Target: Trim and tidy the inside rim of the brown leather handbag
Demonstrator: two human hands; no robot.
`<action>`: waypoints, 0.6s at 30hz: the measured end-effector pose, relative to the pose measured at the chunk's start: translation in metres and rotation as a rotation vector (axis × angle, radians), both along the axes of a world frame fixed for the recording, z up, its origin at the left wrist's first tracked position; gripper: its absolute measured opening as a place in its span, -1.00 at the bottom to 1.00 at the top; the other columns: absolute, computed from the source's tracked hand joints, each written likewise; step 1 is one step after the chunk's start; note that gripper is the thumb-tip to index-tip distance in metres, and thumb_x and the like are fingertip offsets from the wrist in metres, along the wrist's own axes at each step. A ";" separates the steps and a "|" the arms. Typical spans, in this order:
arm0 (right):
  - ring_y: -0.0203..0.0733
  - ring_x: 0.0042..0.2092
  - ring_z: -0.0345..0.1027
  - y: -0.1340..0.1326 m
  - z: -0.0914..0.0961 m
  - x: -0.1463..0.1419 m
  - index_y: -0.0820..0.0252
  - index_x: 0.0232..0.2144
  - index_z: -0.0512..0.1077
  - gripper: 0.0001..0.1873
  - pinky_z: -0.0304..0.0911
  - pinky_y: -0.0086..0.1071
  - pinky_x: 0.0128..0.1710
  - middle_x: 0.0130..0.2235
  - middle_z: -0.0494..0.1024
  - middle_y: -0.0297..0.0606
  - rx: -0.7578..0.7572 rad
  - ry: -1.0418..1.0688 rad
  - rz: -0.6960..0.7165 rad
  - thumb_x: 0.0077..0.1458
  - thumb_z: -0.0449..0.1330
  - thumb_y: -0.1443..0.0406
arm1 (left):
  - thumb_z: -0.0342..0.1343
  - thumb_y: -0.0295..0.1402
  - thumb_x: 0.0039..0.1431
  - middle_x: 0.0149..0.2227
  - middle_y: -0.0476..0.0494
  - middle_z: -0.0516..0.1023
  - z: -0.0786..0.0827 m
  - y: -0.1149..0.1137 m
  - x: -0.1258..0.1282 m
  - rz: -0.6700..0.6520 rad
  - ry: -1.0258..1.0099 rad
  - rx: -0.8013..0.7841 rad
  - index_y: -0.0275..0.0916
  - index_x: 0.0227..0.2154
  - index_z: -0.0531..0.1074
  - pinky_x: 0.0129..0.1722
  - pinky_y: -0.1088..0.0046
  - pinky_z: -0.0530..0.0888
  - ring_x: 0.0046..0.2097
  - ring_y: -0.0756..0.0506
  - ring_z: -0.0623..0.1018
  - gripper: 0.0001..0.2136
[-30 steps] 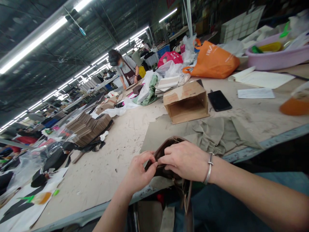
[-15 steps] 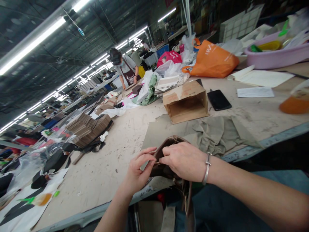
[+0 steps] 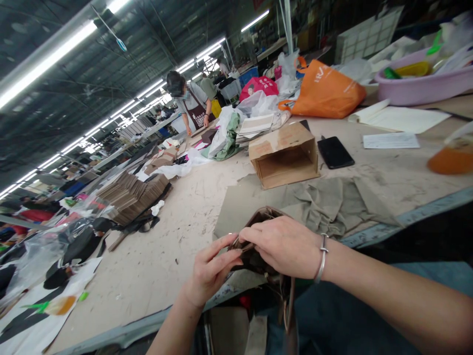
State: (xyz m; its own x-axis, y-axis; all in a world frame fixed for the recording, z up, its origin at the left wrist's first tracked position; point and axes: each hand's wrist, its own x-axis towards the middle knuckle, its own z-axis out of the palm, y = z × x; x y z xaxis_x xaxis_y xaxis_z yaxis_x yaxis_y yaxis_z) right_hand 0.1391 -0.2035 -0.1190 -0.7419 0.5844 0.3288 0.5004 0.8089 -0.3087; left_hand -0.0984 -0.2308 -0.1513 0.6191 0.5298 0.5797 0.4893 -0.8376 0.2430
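A brown bag (image 3: 264, 213), apparently of leather, is at the table's near edge, with a strap hanging below it. My left hand (image 3: 212, 268) pinches the left end of its rim between thumb and fingers. From the other side my right hand (image 3: 284, 244), with a silver bangle at the wrist, grips the same rim, its fingertips close to those of the left. The right hand covers much of the bag's opening. Beneath and behind the bag lies grey-green cloth (image 3: 332, 204), crumpled on the right.
Beyond the cloth stand an open cardboard box (image 3: 284, 153) and a black phone (image 3: 335, 152). An orange bag (image 3: 325, 91) and a lilac basin (image 3: 424, 88) are farther back. Stacked brown pieces (image 3: 129, 197) lie left. A person in an apron (image 3: 194, 106) stands across the table.
My left fingers have closed in on the rim, and my right fingertips have shifted slightly left to meet them. The bag stays in about the same place.
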 end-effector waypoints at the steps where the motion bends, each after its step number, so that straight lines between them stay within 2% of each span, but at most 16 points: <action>1: -0.24 -0.34 0.28 0.000 0.000 0.001 0.10 -0.18 0.29 -0.78 -0.11 -0.34 -0.47 -0.34 0.45 -0.36 0.006 -0.001 0.011 0.10 0.00 0.39 | 0.21 -0.60 -0.02 0.06 -0.29 0.37 -0.001 -0.001 -0.001 0.005 0.021 0.029 -0.30 -0.09 0.41 0.00 0.36 0.46 0.03 -0.14 0.44 -0.62; 6: -0.28 -0.39 0.21 0.001 0.001 0.004 0.08 -0.33 0.35 -0.86 -0.17 -0.34 -0.49 -0.39 0.39 -0.36 0.052 -0.028 0.048 0.14 0.00 0.36 | 0.24 -0.56 -0.04 0.06 -0.30 0.38 -0.005 -0.003 -0.001 0.039 0.104 0.108 -0.32 -0.04 0.39 -0.01 0.39 0.47 0.03 -0.13 0.45 -0.56; 10: -0.29 -0.41 0.17 0.002 0.001 0.004 0.04 -0.31 0.39 -0.84 -0.19 -0.34 -0.49 -0.40 0.37 -0.37 0.045 -0.020 0.057 0.15 0.02 0.35 | 0.23 -0.60 -0.05 0.05 -0.30 0.39 -0.007 -0.004 0.001 0.065 0.078 0.133 -0.34 -0.05 0.40 -0.02 0.37 0.49 0.01 -0.14 0.46 -0.57; 18: -0.28 -0.41 0.17 0.003 0.000 0.005 0.00 -0.25 0.44 -0.79 -0.21 -0.33 -0.49 -0.40 0.37 -0.35 0.034 -0.050 0.052 0.14 0.03 0.34 | 0.21 -0.64 -0.06 0.08 -0.34 0.35 -0.007 -0.004 0.006 0.097 0.022 0.058 -0.31 -0.07 0.40 -0.10 0.37 0.54 -0.08 -0.09 0.50 -0.58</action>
